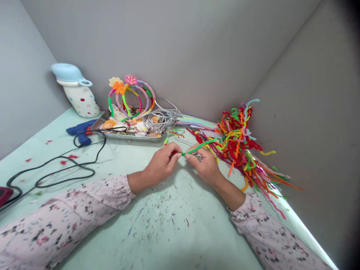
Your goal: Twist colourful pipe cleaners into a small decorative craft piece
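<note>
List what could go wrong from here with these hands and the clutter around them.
The green pipe cleaner in the right hand might snag the loose pipe cleaner pile beside it. The black cord lying on the table could catch the left sleeve and drag the blue glue gun.

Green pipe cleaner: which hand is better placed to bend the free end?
Probably the right hand: its fingers pinch the green pipe cleaner nearer the free end, while the left hand sits at the opposite end.
</note>
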### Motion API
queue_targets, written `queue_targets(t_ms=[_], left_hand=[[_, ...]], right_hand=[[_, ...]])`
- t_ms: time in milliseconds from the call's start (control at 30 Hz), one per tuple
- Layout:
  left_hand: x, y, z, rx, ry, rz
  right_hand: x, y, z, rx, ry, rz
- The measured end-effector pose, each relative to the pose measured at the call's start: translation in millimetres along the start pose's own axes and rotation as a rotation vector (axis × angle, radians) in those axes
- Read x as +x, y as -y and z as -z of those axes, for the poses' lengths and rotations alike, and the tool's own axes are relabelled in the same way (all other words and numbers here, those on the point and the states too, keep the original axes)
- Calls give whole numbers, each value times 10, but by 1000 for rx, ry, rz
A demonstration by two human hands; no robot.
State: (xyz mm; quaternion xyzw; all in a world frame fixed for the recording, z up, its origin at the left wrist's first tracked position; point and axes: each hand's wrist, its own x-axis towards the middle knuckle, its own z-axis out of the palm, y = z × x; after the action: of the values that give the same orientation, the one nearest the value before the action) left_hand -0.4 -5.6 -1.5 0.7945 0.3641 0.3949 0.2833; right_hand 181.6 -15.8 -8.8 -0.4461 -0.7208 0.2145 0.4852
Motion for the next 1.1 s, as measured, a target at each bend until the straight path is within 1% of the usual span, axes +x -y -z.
queue_targets(t_ms=[167, 367, 567, 733, 867, 1100], left_hand=[[6, -4, 3, 9, 2, 3], [6, 3, -2, 5, -8, 4], [7, -10, 6, 28, 13, -7], [0, -4, 4, 18, 2, -19], [-4, -15, 7, 27, 10, -16], [-5, -27, 8, 36, 32, -27]], right_hand=[[4, 14, 9, 9, 22, -39], [1, 13, 6, -13, 19, -21], [8, 5, 28, -8, 57, -72], [5, 8, 34, -3, 32, -47], [19, 23, 29, -3, 41, -52], [29, 5, 25, 73, 87, -113]])
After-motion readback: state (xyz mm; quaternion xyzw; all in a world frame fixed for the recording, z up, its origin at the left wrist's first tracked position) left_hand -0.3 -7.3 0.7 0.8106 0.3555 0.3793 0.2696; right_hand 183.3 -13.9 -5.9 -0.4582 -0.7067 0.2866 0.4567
